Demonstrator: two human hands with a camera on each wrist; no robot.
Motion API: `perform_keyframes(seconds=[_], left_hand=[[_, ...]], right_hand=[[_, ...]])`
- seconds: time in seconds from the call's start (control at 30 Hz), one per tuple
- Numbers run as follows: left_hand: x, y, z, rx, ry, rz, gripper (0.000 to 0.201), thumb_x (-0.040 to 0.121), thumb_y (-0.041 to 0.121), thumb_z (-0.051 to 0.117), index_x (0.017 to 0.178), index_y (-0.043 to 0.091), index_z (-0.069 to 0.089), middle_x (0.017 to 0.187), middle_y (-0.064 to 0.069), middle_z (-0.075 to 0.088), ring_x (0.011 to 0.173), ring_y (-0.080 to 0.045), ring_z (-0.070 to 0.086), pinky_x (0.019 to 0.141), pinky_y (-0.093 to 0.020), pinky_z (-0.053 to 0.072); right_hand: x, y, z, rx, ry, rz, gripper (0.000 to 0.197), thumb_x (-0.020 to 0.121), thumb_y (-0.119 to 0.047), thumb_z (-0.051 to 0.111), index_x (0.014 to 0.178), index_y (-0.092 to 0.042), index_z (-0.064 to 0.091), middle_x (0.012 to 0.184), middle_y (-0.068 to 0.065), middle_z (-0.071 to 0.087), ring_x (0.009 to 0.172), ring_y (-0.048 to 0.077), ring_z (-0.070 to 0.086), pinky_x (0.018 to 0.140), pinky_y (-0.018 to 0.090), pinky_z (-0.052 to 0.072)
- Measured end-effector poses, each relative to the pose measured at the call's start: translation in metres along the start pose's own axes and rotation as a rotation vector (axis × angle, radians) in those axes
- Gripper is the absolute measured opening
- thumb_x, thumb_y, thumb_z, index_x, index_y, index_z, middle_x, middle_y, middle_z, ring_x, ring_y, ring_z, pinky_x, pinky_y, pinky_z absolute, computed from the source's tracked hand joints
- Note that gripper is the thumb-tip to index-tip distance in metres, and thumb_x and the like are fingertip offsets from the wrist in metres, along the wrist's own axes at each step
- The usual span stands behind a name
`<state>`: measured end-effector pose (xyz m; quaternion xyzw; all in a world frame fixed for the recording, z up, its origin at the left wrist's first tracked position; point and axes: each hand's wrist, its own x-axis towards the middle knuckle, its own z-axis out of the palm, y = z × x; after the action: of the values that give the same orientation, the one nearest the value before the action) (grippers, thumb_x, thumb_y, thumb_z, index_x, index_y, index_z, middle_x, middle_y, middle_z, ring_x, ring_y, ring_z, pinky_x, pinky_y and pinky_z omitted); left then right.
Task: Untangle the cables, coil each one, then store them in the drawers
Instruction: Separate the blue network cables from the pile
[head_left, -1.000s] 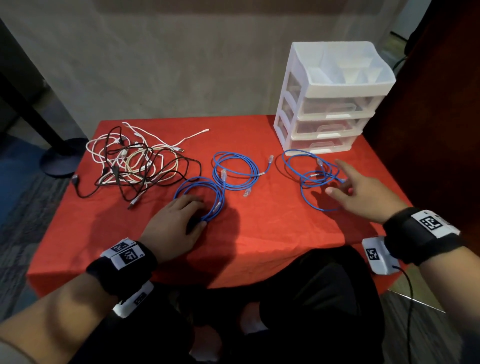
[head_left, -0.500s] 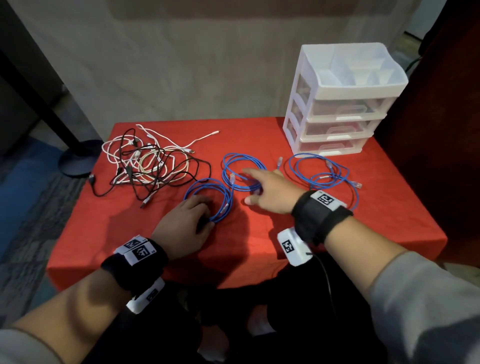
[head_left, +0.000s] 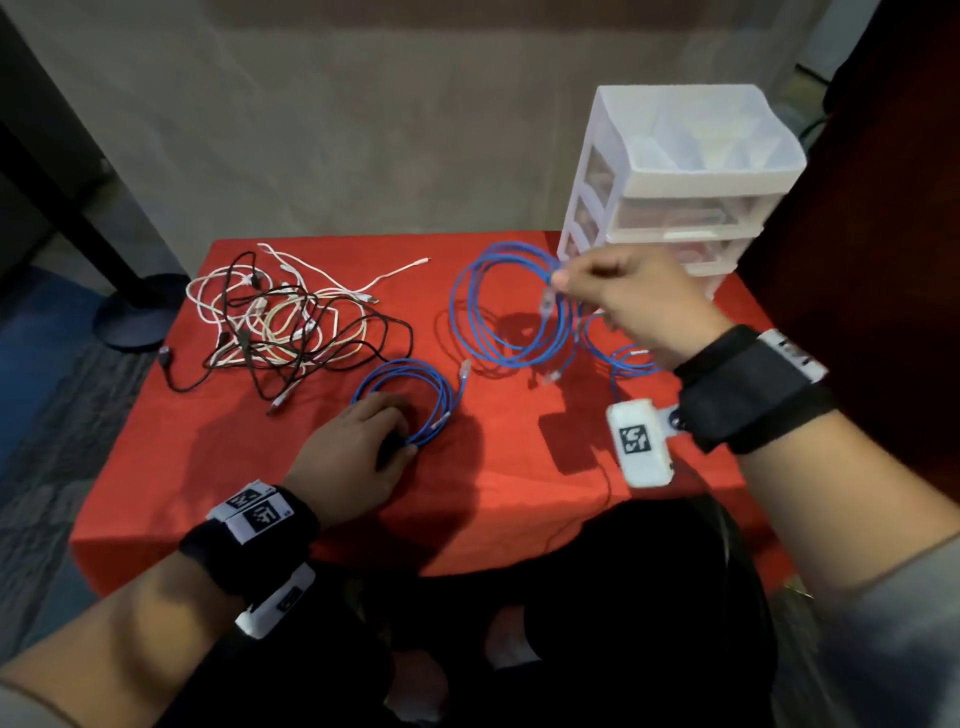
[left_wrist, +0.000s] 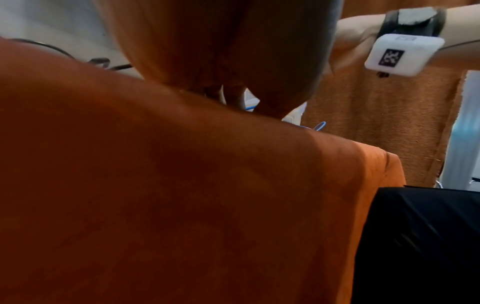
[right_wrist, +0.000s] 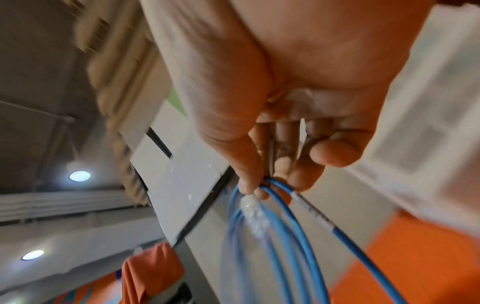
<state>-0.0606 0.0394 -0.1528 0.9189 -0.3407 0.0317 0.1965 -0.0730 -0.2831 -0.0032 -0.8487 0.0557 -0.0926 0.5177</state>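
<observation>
My right hand (head_left: 558, 278) pinches a large blue cable coil (head_left: 506, 312) and holds it lifted over the back of the red table (head_left: 519, 493). The right wrist view shows thumb and fingers (right_wrist: 303, 176) closed on several blue strands (right_wrist: 285, 226) beside a clear plug (right_wrist: 252, 203). My left hand (head_left: 400, 441) lies on the table with fingers curled over the near edge of a small blue coil (head_left: 415, 384). A third blue cable (head_left: 623, 358) lies half hidden under my right wrist. The white drawer unit (head_left: 675, 171) stands at the back right, drawers closed.
A tangle of white and black cables (head_left: 291, 322) lies at the table's back left. A black stand base (head_left: 135, 317) sits on the floor left of the table. My dark-clothed lap is against the front edge.
My right hand went from the right-hand cable across to the middle blue coil, took hold of it and lifted it up toward the drawers. The left hand stayed on the small coil.
</observation>
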Motion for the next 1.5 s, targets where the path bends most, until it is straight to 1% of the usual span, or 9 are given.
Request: perform_keyframes(seconds=[0.13,0.43,0.53,0.67,0.8,1.07,1.27,1.4,1.5], left_hand=[[0.000,0.000,0.000,-0.006,-0.004,-0.004,0.017,0.087,0.035,0.070,0.094,0.025,0.059,0.118,0.009,0.056,0.102,-0.017,0.061,0.085,-0.025,0.044],[0.001,0.001,-0.001,-0.009,-0.017,-0.011,0.016,0.087,0.036,0.069,0.094,0.025,0.059,0.120,0.009,0.057,0.104,-0.017,0.062,0.087,-0.026,0.045],[0.001,0.003,-0.002,-0.006,-0.012,-0.019,0.016,0.087,0.035,0.070,0.094,0.024,0.059,0.120,0.010,0.057,0.103,-0.017,0.062,0.085,-0.026,0.044],[0.001,0.004,-0.004,-0.016,-0.019,-0.015,0.019,0.087,0.042,0.061,0.094,0.025,0.059,0.123,0.010,0.056,0.106,-0.017,0.062,0.088,-0.029,0.049],[0.002,0.005,-0.007,-0.048,-0.035,-0.022,0.028,0.088,0.048,0.054,0.100,0.024,0.062,0.124,0.010,0.057,0.108,-0.016,0.061,0.090,-0.030,0.050],[0.004,0.033,-0.013,-0.230,0.152,-0.020,0.019,0.097,0.037,0.052,0.102,0.021,0.061,0.094,0.012,0.068,0.089,-0.018,0.068,0.113,-0.045,0.038],[0.020,0.093,-0.042,-0.740,0.134,-0.092,0.020,0.101,0.034,0.056,0.094,0.017,0.064,0.087,-0.002,0.072,0.081,-0.018,0.066,0.080,-0.038,0.053],[0.031,0.116,-0.061,-1.050,0.086,-0.158,0.017,0.102,0.017,0.053,0.094,0.005,0.063,0.082,-0.002,0.073,0.078,-0.011,0.067,0.076,-0.022,0.053],[0.034,0.115,-0.067,-1.217,0.068,-0.270,0.020,0.105,0.015,0.048,0.097,0.002,0.062,0.079,-0.001,0.071,0.073,-0.012,0.068,0.069,-0.026,0.057]], right_hand=[[0.010,-0.037,-0.068,0.026,0.118,-0.089,0.015,0.091,-0.027,0.072,0.096,-0.014,0.079,0.089,0.007,0.075,0.064,0.005,0.055,0.053,0.024,0.041],[0.016,-0.050,-0.156,-0.111,0.311,-0.209,0.026,0.086,-0.044,0.073,0.101,-0.023,0.077,0.088,-0.001,0.075,0.068,0.012,0.055,0.054,0.022,0.043],[0.014,-0.035,-0.159,-0.214,0.306,-0.232,0.026,0.089,-0.040,0.072,0.105,-0.019,0.077,0.080,-0.007,0.074,0.065,0.002,0.057,0.054,0.015,0.045],[0.011,0.005,-0.139,-0.624,0.069,-0.149,0.018,0.094,-0.032,0.071,0.103,-0.018,0.078,0.084,0.002,0.074,0.067,-0.003,0.064,0.065,0.016,0.046],[0.003,0.050,-0.105,-0.814,-0.241,0.003,0.014,0.092,-0.032,0.073,0.102,-0.024,0.079,0.096,-0.001,0.077,0.097,0.017,0.070,0.079,0.023,0.043],[-0.041,0.046,-0.045,-0.418,-0.120,-0.159,0.007,0.094,-0.022,0.071,0.098,-0.019,0.075,0.086,-0.006,0.075,0.083,0.013,0.070,0.083,0.030,0.052],[-0.066,0.039,0.026,-0.203,-0.264,-0.173,0.044,0.087,-0.029,0.079,0.128,-0.027,0.065,0.103,-0.007,0.069,0.087,0.009,0.065,0.081,0.017,0.050],[-0.059,0.034,0.041,-0.153,-0.162,-0.191,0.005,0.090,-0.024,0.074,0.089,-0.027,0.070,0.077,0.000,0.068,0.070,0.009,0.058,0.076,0.043,0.051],[-0.052,0.032,0.027,-0.137,-0.188,-0.176,0.015,0.093,-0.020,0.071,0.078,-0.021,0.069,0.072,0.010,0.065,0.068,0.010,0.053,0.072,0.046,0.048]])
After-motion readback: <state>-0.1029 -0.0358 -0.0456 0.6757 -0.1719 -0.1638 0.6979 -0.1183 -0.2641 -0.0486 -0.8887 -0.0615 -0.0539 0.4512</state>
